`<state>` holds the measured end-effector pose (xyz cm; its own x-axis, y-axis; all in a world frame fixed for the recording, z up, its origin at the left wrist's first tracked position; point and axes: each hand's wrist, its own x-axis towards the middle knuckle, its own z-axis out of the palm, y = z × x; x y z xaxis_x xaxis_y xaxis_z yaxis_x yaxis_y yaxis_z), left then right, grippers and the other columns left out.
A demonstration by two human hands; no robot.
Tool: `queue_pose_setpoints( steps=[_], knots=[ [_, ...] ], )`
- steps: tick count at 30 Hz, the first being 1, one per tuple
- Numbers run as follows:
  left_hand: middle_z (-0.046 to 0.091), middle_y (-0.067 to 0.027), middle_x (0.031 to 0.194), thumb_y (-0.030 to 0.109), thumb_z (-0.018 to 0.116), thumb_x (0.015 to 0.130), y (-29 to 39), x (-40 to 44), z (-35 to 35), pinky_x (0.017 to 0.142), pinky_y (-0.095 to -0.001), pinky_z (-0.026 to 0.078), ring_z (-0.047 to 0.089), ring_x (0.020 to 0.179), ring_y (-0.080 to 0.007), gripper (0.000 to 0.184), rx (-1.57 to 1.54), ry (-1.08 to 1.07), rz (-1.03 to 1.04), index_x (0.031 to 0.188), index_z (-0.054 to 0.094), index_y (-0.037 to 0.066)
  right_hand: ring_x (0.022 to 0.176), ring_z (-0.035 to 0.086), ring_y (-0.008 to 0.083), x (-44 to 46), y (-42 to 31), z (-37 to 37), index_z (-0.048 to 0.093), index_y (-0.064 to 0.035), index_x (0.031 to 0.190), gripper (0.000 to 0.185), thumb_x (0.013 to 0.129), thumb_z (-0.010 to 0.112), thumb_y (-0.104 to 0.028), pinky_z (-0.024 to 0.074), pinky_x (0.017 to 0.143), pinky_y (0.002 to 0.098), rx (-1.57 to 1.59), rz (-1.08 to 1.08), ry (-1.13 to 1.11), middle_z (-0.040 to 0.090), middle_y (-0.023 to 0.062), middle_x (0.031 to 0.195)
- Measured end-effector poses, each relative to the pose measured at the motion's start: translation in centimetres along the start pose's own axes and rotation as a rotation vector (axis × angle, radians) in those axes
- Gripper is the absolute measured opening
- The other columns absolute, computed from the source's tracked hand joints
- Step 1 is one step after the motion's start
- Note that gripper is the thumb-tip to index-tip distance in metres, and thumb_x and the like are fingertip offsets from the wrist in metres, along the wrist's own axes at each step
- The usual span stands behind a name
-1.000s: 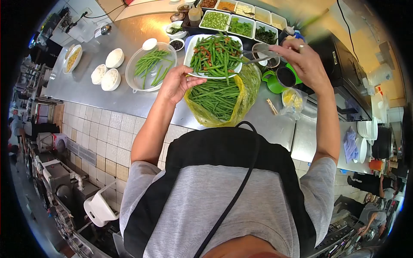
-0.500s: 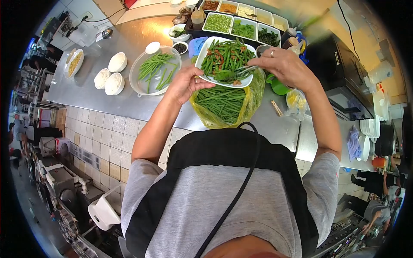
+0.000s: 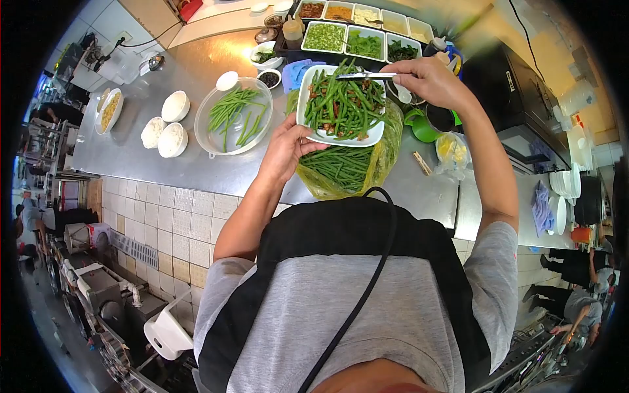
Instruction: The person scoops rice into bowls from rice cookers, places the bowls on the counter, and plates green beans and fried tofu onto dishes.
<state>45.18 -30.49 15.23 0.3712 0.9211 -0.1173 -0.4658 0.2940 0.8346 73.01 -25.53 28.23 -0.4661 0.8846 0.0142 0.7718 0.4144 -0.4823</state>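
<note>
My left hand [image 3: 286,148] grips the near-left corner of a white square dish [image 3: 359,142], thumb on the rim and fingers beneath. Cooked green beans [image 3: 342,108] with brown bits and red strips fill the dish. Over its far right side, my right hand [image 3: 432,82] is closed on slim metal tongs [image 3: 364,76], which lie across the top of the beans. Below the dish, a yellow plastic bag [image 3: 386,154] holds raw green beans [image 3: 341,167]; the dish hides part of it.
Left of the dish, a clear plastic bowl [image 3: 203,134] holds more green beans. Several white bowls of rice [image 3: 173,141] stand farther left. Trays of chopped ingredients [image 3: 324,37] line the back. A green cup [image 3: 424,130] and a black appliance [image 3: 517,98] are at the right.
The tongs have lifted from the right side of the dish to the top of the beans, with my right hand rising. The dish has turned slightly and moved a little down and left.
</note>
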Motion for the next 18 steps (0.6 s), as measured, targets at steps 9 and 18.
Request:
queue_pose_setpoints(
  steps=[9,18],
  knots=[
    [0.059,-0.0179,0.102,0.002,0.043,0.081,-0.2,0.2,0.5,0.076,-0.0343,0.056,0.064,0.082,-0.024,0.037,-0.053,0.085,-0.009,0.118,0.042,-0.007,0.074,0.062,0.0351,0.1,1.3,4.2,0.065,-0.0137,0.107,0.027,0.086,0.05,-0.02,0.0481,0.069,0.043,-0.187,-0.021,0.122,0.064,0.0181,0.079],
    [0.058,-0.0188,0.102,0.003,0.042,0.083,-0.3,0.8,0.5,0.075,-0.0345,0.057,0.064,0.081,-0.0244,0.032,-0.098,0.121,-0.018,0.113,0.042,-0.007,0.072,0.062,0.0352,-0.8,-3.2,6.0,0.064,-0.0101,0.105,0.025,0.085,0.05,-0.018,0.0485,0.063,0.0464,-0.399,-0.001,0.139,0.063,0.0179,0.074]
  ],
)
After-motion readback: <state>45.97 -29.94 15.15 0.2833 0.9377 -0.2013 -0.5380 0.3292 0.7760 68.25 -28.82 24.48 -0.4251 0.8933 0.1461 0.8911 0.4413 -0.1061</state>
